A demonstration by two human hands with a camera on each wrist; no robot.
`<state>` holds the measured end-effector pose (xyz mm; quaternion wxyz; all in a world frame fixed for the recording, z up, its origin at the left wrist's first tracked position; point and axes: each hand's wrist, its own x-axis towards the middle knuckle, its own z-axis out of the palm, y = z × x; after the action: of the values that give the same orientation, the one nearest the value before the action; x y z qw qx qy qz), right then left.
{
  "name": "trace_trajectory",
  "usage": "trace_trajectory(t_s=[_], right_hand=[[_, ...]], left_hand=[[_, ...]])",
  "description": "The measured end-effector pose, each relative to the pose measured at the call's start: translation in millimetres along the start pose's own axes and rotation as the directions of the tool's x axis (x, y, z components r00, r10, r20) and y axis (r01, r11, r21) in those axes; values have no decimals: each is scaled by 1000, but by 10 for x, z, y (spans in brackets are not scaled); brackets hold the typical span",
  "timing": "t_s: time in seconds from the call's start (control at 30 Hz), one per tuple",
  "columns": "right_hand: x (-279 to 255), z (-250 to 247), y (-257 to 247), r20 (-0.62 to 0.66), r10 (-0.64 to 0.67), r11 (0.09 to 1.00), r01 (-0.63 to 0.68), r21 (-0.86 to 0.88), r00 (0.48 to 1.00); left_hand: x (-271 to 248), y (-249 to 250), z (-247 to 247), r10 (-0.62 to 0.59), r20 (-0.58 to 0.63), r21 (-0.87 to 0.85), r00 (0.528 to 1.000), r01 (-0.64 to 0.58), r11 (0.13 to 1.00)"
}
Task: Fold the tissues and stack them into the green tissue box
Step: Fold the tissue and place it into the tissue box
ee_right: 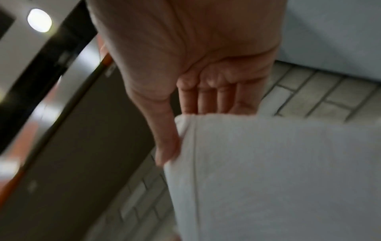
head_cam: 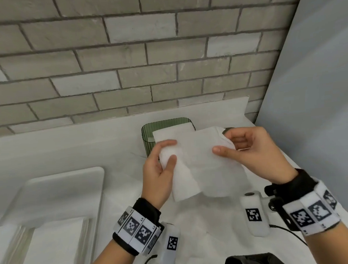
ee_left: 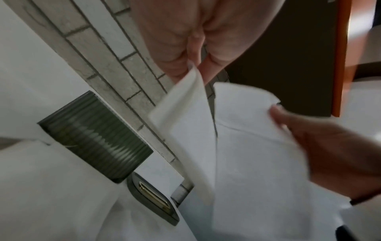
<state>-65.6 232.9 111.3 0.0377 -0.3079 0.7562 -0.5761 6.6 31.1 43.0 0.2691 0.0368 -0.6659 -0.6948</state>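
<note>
Two hands work above a white counter [head_cam: 46, 145] that runs along a grey brick wall [head_cam: 123, 63]. Near the counter's left edge a clear tray [head_cam: 56, 193] holds flat white sheets [head_cam: 53, 247]. Toward the back right corner stands the green tissue box [head_cam: 148, 137], ribbed, with white tissues already showing at its top [head_cam: 173, 132]. Just in front of it, lifted off the counter, is one tissue [head_cam: 204, 162], partly folded, one flap doubled over on its left side. The left hand [head_cam: 159, 174] pinches that doubled flap between thumb and fingers; the right hand [head_cam: 252, 149] pinches the opposite edge, thumb on top and fingers curled behind.

Folding looks to be the step in hand, with this sheet not yet stacked. Next, I judge, the right edge must be brought across and squared to the left flap, gently, since thin tissue creases and tears easily.

No brand or readable writing shows; the wristbands carry only black-and-white square code markers [head_cam: 138, 229].
</note>
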Motion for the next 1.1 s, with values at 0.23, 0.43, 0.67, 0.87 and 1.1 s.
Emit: trace_trajectory(t_s=[0.23,0.43,0.67,0.87,1.1], right_hand=[[171,140,-3,-7,23,975,-21,221,1000],[346,346,210,-155,54,998,-49,33,986],[130,281,828,177,277,918,-206,-337,944],[-245,487,1128,348,550,688,-176,-704,759],[-262,688,1076,276,550,578,-121,-807,789]], left_hand=[[-78,211,148,-125,66,-95,990,130,987],[-75,317,111,-121,87,-266,989,140,954],[-252,159,-342,-60,-96,-5,994,60,998],[-432,-65,-742,-93,-198,134,976,121,984],[-616,-164,-907,-107,-189,186,976,143,972]])
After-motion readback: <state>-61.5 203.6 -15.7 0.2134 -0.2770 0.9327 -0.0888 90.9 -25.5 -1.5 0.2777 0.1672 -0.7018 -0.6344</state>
